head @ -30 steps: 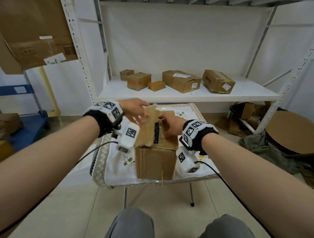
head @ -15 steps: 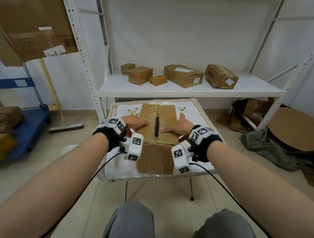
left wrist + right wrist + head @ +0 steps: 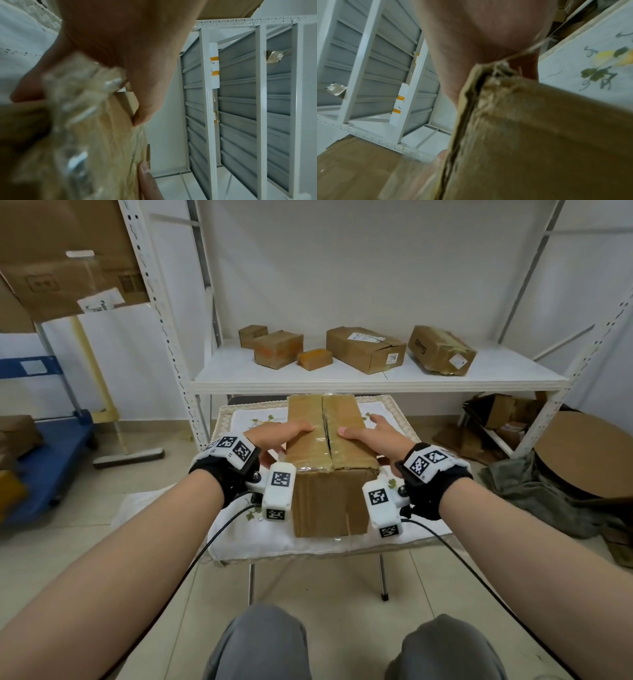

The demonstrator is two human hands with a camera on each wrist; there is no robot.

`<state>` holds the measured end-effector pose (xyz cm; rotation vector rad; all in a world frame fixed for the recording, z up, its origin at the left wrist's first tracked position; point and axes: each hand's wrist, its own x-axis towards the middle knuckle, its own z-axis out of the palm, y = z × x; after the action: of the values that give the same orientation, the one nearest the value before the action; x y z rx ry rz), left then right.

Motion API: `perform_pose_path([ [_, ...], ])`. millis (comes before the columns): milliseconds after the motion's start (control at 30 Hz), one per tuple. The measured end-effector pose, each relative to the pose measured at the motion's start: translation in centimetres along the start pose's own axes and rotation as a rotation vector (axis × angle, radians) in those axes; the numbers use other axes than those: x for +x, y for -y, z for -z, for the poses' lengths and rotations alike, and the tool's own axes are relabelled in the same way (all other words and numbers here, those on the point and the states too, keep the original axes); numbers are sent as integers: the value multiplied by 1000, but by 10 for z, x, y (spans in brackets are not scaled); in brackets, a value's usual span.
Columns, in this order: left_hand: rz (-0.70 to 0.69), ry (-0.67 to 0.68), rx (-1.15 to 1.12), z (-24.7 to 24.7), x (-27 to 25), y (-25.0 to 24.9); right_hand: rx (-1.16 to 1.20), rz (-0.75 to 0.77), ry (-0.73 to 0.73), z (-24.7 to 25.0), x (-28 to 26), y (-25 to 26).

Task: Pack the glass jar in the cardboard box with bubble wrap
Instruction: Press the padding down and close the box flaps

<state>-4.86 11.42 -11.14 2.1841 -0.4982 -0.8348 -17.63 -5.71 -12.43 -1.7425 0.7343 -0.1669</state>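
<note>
Head view: a white metal rack (image 3: 342, 378) with perforated uprights fills the back of the scene, its smooth shelf carrying five brown cartons (image 3: 364, 349), some taped and labelled. A flat sheet of cardboard (image 3: 68, 258) leans at upper left, and a round cardboard disc (image 3: 589, 453) lies at lower right over crumpled grey cloth. In front of the rack stands a small table (image 3: 404, 546) on thin metal legs, covered by a white cloth with a woven border and printed green leaves.

On that cloth sits the box (image 3: 329, 474), a rectangular corrugated carton, brown, with wrinkled glossy tape across its top. Its two flaps are folded down and meet at a dark, narrow seam running lengthwise. The jar and the bubble wrap are out of sight; the closed box hides whatever is inside.

The left hand (image 3: 277, 434) lies over the left flap, fingers stretched flat along the top, thumb side down the box's left wall. The right hand (image 3: 373, 434) mirrors it on the right flap, thumb flat on the tape, fingers spread over the right edge. Both press with straight fingers and grasp nothing.

The left wrist view shows the left thumb (image 3: 144, 116) on the taped edge. The right wrist view shows frayed, layered cardboard at a box corner (image 3: 496, 70).
</note>
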Motion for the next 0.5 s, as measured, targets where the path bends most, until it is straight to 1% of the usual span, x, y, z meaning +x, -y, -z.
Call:
perform_pose_path([
  [100,19,7,-10,-12,8,3,-32,-21,-9,3,5,-6],
  [167,12,-32,-8,-20,14,6,-56,-36,-34,1,8,-18],
  [233,-11,-79,24,-24,17,5,-29,-36,-67,-1,11,-27],
  [400,12,-54,119,-15,21,-1,8,-39,-93,-4,21,-26],
  [500,15,-44,103,-14,27,1,-1,-35,-111,-6,27,-28],
])
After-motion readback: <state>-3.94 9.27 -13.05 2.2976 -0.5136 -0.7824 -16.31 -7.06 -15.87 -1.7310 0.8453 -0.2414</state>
